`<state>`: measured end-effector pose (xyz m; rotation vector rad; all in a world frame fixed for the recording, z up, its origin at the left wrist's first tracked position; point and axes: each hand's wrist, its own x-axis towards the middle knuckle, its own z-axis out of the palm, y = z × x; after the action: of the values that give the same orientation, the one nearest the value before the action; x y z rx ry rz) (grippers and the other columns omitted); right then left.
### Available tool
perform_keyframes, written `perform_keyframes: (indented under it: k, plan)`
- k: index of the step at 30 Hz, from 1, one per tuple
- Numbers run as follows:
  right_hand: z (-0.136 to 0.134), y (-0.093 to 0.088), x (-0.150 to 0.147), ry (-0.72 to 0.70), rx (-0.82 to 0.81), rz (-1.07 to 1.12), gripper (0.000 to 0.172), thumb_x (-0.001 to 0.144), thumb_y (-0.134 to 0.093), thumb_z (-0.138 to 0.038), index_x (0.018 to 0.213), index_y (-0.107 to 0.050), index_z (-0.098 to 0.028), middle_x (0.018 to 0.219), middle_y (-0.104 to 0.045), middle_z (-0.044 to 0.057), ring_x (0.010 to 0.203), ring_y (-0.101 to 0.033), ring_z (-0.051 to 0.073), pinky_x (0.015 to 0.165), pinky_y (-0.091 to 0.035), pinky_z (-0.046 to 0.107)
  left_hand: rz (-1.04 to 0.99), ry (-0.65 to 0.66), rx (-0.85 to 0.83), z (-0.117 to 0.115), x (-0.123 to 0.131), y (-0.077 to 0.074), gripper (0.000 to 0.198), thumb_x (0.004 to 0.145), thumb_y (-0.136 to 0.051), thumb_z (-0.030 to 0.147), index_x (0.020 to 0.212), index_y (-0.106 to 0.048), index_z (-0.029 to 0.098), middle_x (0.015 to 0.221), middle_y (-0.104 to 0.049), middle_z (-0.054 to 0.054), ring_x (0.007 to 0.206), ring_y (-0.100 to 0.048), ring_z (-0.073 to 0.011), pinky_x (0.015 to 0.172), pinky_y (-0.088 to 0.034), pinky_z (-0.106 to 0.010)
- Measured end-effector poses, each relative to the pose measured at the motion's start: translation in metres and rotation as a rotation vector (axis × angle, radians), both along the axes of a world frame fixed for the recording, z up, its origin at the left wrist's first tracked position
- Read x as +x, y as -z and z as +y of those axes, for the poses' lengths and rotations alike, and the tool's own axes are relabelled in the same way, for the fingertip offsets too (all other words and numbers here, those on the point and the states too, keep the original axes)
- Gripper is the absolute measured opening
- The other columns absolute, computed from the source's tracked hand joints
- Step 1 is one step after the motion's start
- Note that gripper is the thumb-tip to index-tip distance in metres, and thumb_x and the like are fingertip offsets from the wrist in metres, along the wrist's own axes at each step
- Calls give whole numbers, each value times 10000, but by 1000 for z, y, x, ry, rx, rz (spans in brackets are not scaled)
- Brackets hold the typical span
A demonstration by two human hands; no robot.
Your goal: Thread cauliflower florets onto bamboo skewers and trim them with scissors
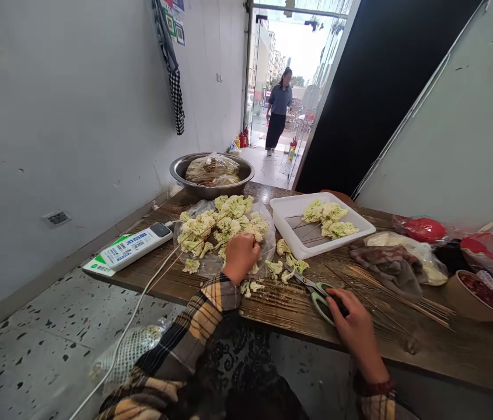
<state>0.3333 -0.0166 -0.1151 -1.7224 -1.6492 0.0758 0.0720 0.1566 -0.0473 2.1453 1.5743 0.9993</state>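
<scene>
My left hand (241, 258) is closed at the front edge of a heap of cauliflower florets (233, 219), knuckles up. Its fingertips are turned away, so what they hold is hidden. The heap rests on a clear plastic bag (268, 221). My right hand (353, 324) has its fingers curled at the green handles of a pair of scissors (321, 300). The blades point left toward small loose florets (276, 267) on the wooden table (281, 306). Behind them, a white tray (301, 251) holds several florets and thin skewers.
A metal basin (176, 172) with bagged items stands at the back. A power strip (136, 245) lies left, its white cable (135, 315) hanging down. Thin skewers (386, 286), a grey cloth (388, 271) and a brown tub (482, 303) lie right. A person (279, 111) is at the doorway.
</scene>
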Motion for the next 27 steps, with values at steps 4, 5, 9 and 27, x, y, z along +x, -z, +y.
perform_keyframes:
  k: [4, 5, 9, 27]
  plan:
    - [1, 1, -1, 3, 14, 4, 292, 924, -479, -406, 1041, -651, -202, 1054, -677, 116, 1007, -628, 270, 865, -498, 426, -221, 29, -41, 0, -7, -3, 195, 730, -530, 228, 541, -538, 179, 575, -508, -8, 601, -459, -151, 592, -317, -270]
    - [1, 0, -1, 4, 15, 7, 293, 924, -478, -407, 1041, -651, -202, 1052, -678, 116, 1001, -630, 269, 860, -500, 424, -280, 39, -56, -2, -9, -4, 221, 745, -523, 259, 538, -516, 181, 546, -466, 10, 568, -427, -137, 567, -305, -258]
    - [1, -2, -2, 7, 8, 21, 294, 927, -476, -411, 1027, -651, -196, 1050, -678, 117, 985, -635, 265, 846, -506, 415, -484, 58, -109, -15, -17, -11, 294, 799, -498, 393, 592, -484, 184, 537, -397, 44, 512, -340, -103, 514, -277, -232]
    - [-1, -54, -42, -121, 125, 55, 254, 920, -502, -369, 1069, -660, -236, 1076, -688, 106, 1012, -628, 260, 897, -482, 427, -907, 279, -319, -94, -35, -21, 253, 812, -618, 398, 715, -574, 168, 674, -510, 16, 634, -427, -117, 600, -351, -238]
